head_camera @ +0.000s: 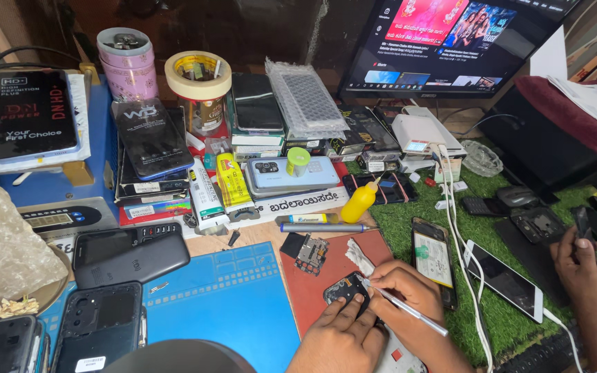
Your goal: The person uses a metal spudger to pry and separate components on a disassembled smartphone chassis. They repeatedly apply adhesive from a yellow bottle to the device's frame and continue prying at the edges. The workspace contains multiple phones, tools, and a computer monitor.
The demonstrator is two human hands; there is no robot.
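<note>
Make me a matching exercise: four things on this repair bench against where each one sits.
Things:
1. yellow squeeze bottle
2. small black phone part
3. open phone with white battery
4. roll of tape

Places:
A. on the green turf mat
B. on top of a jar at the back
C. under the left hand, on the red mat
D. beside the grey pen-shaped tool

Pairs: 1-D, 2-C, 3-A, 4-B

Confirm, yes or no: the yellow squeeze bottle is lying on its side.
No. The yellow squeeze bottle stands upright at the red mat's far edge.
</note>
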